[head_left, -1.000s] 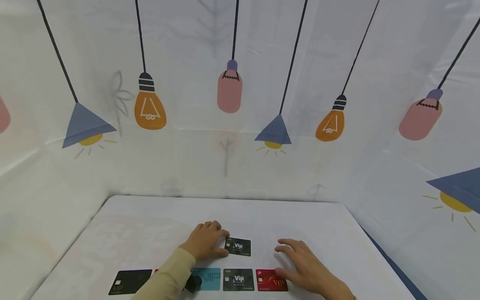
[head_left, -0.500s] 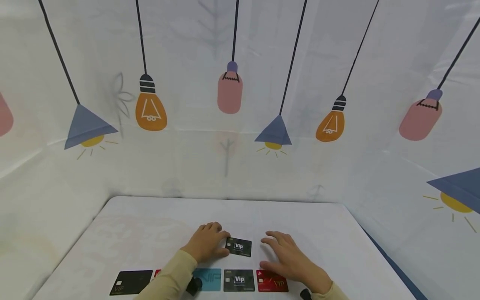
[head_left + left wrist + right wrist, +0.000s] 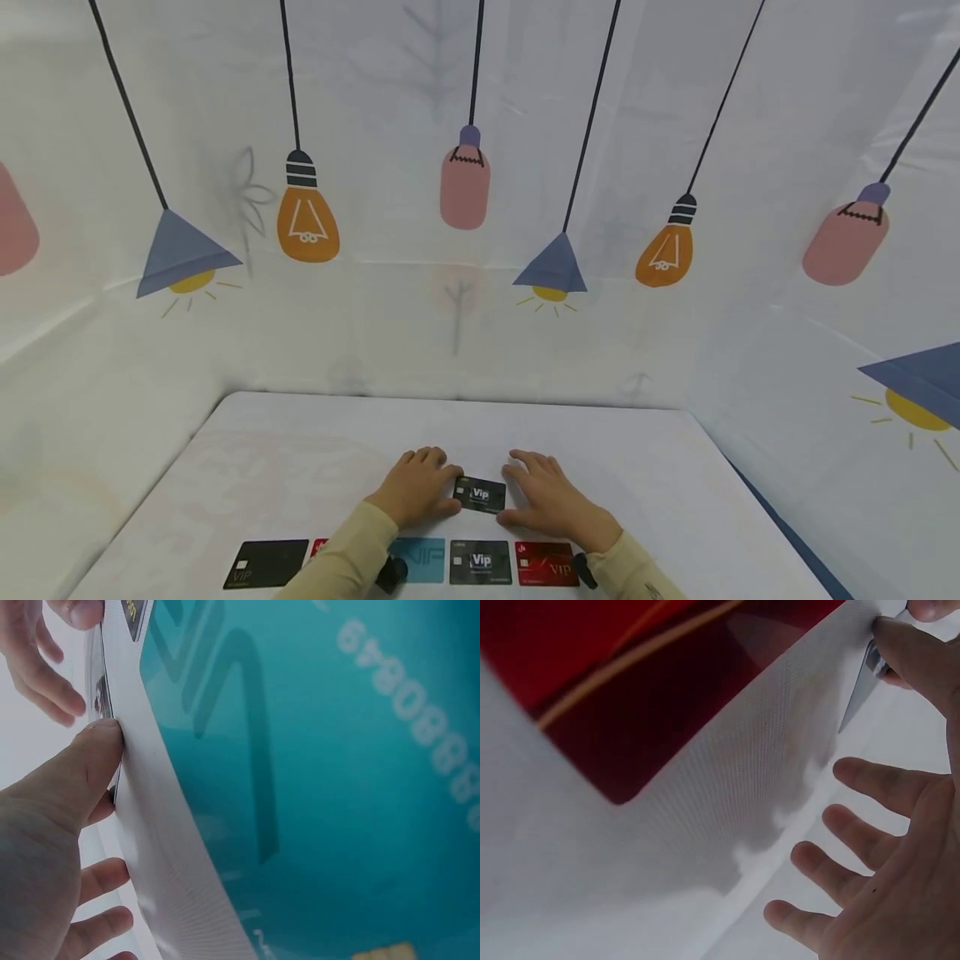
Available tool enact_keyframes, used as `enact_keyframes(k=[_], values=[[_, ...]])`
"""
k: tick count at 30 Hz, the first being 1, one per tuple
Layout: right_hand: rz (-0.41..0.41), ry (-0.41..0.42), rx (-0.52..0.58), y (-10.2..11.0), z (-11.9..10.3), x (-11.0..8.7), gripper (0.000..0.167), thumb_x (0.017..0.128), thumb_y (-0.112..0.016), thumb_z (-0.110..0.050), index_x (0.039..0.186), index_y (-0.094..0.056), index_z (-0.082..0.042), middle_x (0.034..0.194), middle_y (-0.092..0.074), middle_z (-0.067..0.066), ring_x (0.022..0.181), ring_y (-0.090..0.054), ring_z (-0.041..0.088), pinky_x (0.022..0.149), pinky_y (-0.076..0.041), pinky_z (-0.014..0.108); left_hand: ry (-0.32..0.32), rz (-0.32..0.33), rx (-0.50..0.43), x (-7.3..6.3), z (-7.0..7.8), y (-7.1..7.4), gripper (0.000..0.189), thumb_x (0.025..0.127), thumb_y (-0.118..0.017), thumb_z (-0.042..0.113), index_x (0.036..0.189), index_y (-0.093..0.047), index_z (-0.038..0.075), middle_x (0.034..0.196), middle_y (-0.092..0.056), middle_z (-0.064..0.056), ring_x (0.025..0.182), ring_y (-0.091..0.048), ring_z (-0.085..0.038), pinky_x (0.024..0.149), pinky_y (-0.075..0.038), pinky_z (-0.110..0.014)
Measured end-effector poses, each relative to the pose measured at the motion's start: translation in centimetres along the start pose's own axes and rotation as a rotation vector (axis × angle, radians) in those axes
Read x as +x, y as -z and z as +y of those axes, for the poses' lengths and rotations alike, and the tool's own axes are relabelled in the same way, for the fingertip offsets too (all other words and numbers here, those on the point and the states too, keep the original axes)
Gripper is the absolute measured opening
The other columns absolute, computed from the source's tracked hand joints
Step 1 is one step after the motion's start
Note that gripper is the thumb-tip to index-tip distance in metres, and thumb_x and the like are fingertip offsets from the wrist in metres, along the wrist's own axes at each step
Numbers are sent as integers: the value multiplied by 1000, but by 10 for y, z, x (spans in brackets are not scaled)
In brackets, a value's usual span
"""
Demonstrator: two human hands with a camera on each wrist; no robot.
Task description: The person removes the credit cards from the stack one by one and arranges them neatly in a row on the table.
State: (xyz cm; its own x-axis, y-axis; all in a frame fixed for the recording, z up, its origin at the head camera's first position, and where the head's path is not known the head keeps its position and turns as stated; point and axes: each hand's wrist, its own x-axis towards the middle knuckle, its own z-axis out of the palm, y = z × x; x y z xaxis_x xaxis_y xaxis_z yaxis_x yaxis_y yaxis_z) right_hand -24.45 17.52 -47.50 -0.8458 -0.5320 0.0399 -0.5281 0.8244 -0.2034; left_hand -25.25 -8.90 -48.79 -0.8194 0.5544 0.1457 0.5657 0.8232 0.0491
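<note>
A black "Vip" card (image 3: 481, 493) lies in mid-table in the head view, slightly turned. My left hand (image 3: 416, 483) pinches its left end between thumb and forefinger; in the left wrist view, the thumb (image 3: 94, 757) presses the card's edge. On the other side is my right hand (image 3: 553, 500), its thumb and forefinger tips close to the right corners. Whether they touch the card is hard to tell. In the right wrist view my right fingers (image 3: 825, 870) spread out with nothing between them.
Along the near side runs a row of cards: black (image 3: 266, 564), a red one (image 3: 318, 546) mostly behind my left sleeve, teal (image 3: 420, 560), black "Vip" (image 3: 481, 562) and red (image 3: 547, 564). A white cloth (image 3: 375, 333) printed with lamps hangs behind the white table (image 3: 637, 450).
My right hand has moved left and a little away from me, from over the red card to the right end of the black "Vip" card. My left hand has stayed at that card.
</note>
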Motion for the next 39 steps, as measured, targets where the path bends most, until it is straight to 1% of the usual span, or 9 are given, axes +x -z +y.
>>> enact_keyframes(k=[3, 8, 13, 17, 24, 30, 34, 39], values=[[-8, -9, -14, -2, 1, 3, 65, 87, -74, -55, 135, -63, -13, 149, -48, 13, 138, -43, 35, 114, -32, 60, -4, -10, 12, 0, 2, 2, 53, 90, -68, 56, 131, -65, 23, 125, -60, -9, 120, -56, -31, 102, -46, -51], [14, -4, -35, -5, 0, 8, 56, 85, -77, -54, 123, -71, -15, 142, -56, 8, 134, -47, 31, 112, -36, 58, -13, 6, 27, 0, 3, 3, 53, 89, -70, 55, 130, -66, 22, 122, -60, -9, 118, -57, -30, 101, -47, -50], [21, -12, -23, -8, -4, 12, 48, 82, -79, -54, 112, -75, -17, 139, -59, 4, 133, -49, 28, 113, -34, 58, -11, 6, 16, 0, 3, 4, 52, 89, -71, 55, 129, -67, 21, 120, -61, -9, 116, -58, -30, 100, -47, -50], [23, -16, -16, -6, -8, 13, 44, 81, -81, -52, 107, -76, -17, 137, -59, 2, 131, -50, 27, 114, -34, 55, -9, -4, 8, 0, 4, 6, 52, 89, -71, 54, 129, -66, 21, 120, -60, -9, 117, -57, -30, 101, -47, -50], [20, -9, 2, -5, -9, 16, 39, 80, -82, -49, 100, -73, -17, 139, -57, 5, 133, -50, 29, 114, -34, 57, -20, 8, 11, -1, 1, 5, 53, 88, -72, 56, 128, -67, 22, 120, -60, -9, 116, -58, -30, 99, -48, -50], [33, 13, -25, -8, -4, 19, 42, 79, -79, -54, 98, -71, -19, 140, -56, 7, 132, -50, 28, 113, -37, 55, -26, 8, -22, -2, -2, 5, 54, 88, -71, 57, 129, -66, 23, 123, -59, -9, 116, -58, -31, 98, -49, -51], [36, 13, -28, -8, -1, 20, 43, 78, -77, -57, 98, -70, -20, 142, -55, 8, 132, -50, 30, 112, -38, 54, -35, 16, -40, -2, -3, 4, 54, 89, -70, 57, 130, -65, 23, 125, -59, -10, 116, -58, -31, 98, -49, -51], [34, 12, -42, -7, 1, 18, 53, 79, -76, -61, 110, -71, -18, 145, -52, 9, 134, -47, 31, 113, -36, 56, -40, 20, -45, -3, -4, 6, 53, 88, -71, 56, 128, -67, 22, 126, -59, -10, 119, -57, -31, 100, -48, -51]])
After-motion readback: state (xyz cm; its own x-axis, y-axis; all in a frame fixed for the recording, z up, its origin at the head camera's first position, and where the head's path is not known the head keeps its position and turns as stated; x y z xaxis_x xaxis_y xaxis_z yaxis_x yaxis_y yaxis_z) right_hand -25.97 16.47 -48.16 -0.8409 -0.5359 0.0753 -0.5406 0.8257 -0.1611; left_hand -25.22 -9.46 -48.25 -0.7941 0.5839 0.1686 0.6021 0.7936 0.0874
